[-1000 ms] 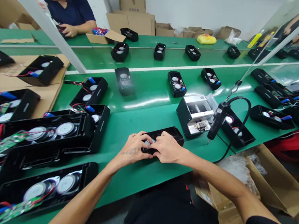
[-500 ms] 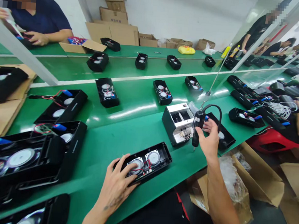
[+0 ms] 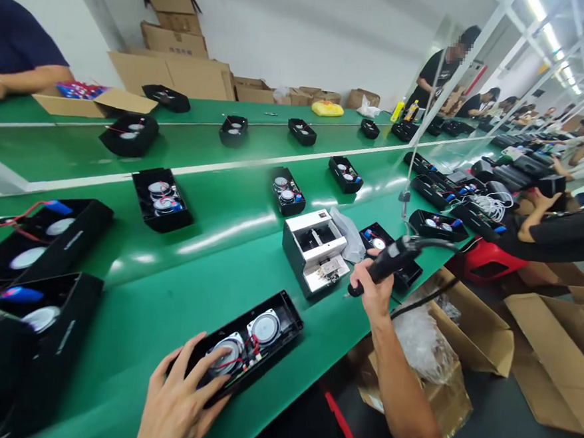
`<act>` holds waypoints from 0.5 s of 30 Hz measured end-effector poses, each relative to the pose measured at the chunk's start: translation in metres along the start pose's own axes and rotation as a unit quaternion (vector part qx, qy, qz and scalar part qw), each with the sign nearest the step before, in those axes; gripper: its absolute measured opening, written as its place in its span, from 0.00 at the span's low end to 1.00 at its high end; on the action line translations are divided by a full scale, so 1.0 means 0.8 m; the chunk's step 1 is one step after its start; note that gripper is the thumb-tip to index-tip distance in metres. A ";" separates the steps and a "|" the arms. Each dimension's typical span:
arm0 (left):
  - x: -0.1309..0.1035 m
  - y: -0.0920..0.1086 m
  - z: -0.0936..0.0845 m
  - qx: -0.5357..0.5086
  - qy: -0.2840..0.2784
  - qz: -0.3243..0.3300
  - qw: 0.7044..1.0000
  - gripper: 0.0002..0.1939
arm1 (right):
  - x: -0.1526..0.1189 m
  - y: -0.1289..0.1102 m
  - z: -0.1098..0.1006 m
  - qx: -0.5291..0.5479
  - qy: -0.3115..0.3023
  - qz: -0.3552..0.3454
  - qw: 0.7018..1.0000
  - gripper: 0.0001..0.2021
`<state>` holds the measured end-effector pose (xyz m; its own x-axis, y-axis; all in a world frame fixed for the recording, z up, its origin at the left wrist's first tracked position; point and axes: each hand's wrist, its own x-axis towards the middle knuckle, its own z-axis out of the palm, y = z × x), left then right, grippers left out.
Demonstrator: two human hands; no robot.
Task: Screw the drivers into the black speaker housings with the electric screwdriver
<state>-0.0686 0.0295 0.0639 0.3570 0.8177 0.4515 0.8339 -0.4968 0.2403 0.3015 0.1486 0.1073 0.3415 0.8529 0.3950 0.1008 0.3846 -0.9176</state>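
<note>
My left hand grips the near-left end of an open black speaker housing, its fingers reaching over the rim and onto one of the two round drivers. Red wires and small white connectors show beside the drivers. My right hand is wrapped around a black electric screwdriver, held tilted above the bench with its tip pointing left and down. The tip is apart from the housing. Behind the screwdriver lies another open housing, partly hidden. A white-and-black screw feeder stands between my hands, further back.
Several open speaker housings lie along the green bench, with larger ones stacked at the left. A cord hangs above the screwdriver. Cardboard boxes with plastic bags stand below at right. Co-workers sit along the line.
My right hand has tipped the screwdriver from upright to slanted, its tip swinging left. The left hand still holds the housing. The camera view has turned right.
</note>
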 end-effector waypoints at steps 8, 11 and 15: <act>0.018 -0.023 0.007 0.073 -0.014 0.081 0.994 0.09 | 0.044 -0.035 0.064 -0.001 -0.014 -0.054 0.998 0.15; 0.019 -0.020 0.007 0.065 -0.013 0.068 0.995 0.09 | 0.038 -0.031 0.062 -0.044 -0.041 -0.015 0.998 0.15; 0.025 -0.003 0.009 0.041 -0.008 0.032 0.999 0.09 | 0.003 -0.046 0.061 0.019 -0.126 0.045 0.991 0.20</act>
<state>-0.0605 0.0493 0.0665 0.4165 0.7896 0.4506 0.8405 -0.5233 0.1401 0.2535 0.1539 0.1440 0.1031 0.9435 0.3150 0.0442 0.3120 -0.9490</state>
